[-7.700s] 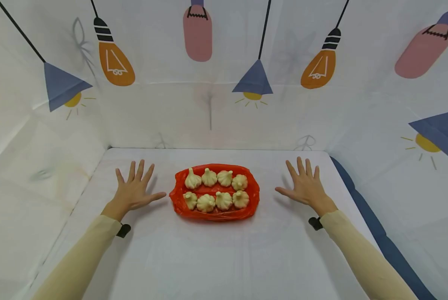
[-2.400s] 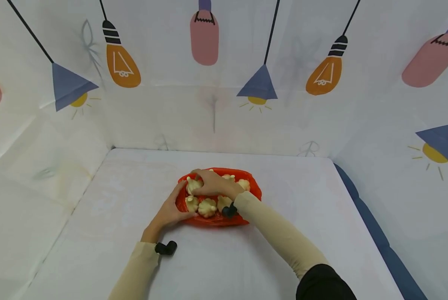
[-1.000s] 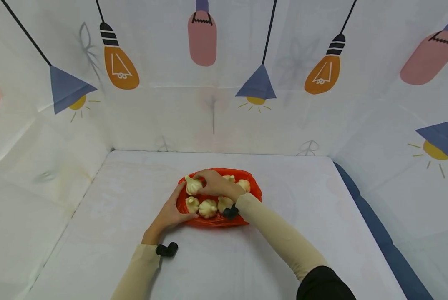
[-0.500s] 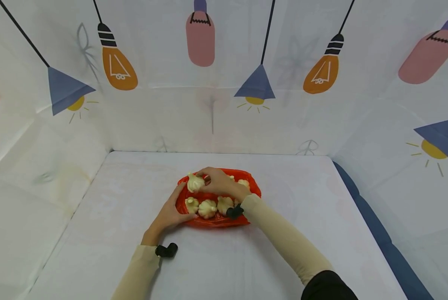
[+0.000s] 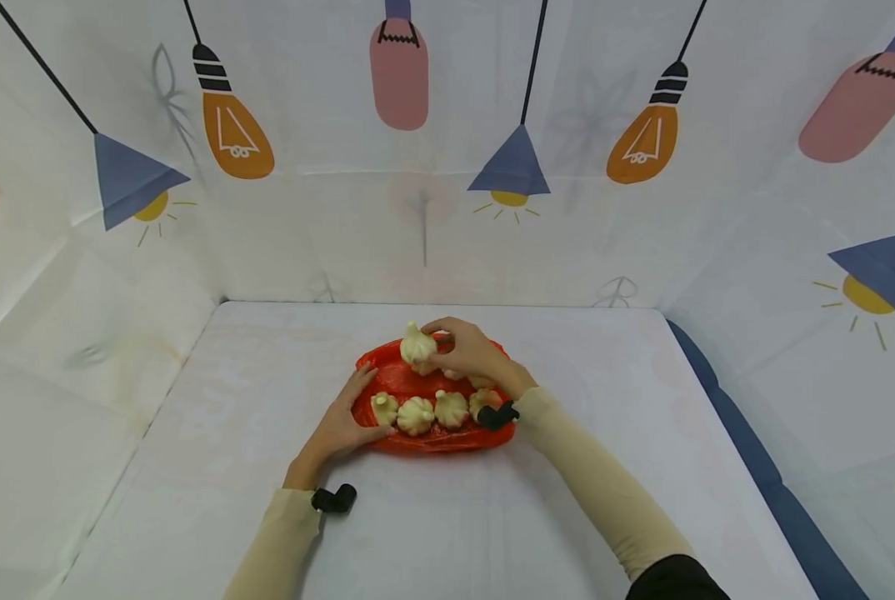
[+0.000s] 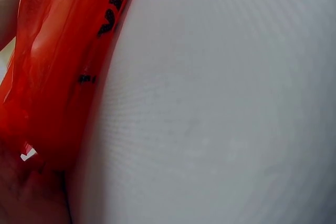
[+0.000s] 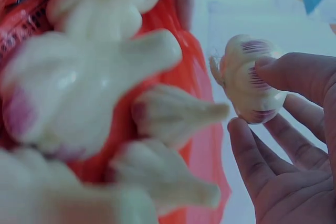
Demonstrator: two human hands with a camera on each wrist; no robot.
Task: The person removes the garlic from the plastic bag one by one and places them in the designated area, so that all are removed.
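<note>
A garlic bulb point(image 5: 416, 346) is pinched between the thumb and fingers of my right hand point(image 5: 477, 352), raised over the back row of the red plastic-covered tray point(image 5: 425, 444). The right wrist view shows this garlic bulb point(image 7: 237, 74) with purple streaks, stem end hidden. My left hand point(image 5: 337, 429) rests against the tray's left end, fingers along that side and thumb at the front rim. In the left wrist view the red plastic point(image 6: 58, 77), with black print, fills the left side. A front row of garlic bulbs point(image 5: 415, 417) sits in the tray; the right hand partly hides the back row.
The white table point(image 5: 447, 525) extends around the tray. Behind it stands a white cloth wall point(image 5: 305, 225) printed with lamps and bulbs. A dark blue edge point(image 5: 755, 467) runs along the table's right side.
Both hands have come in from the table's sides to the tray. My right hand has lifted the back-left garlic bulb and moved it right and back. The left hand has stayed still lately.
</note>
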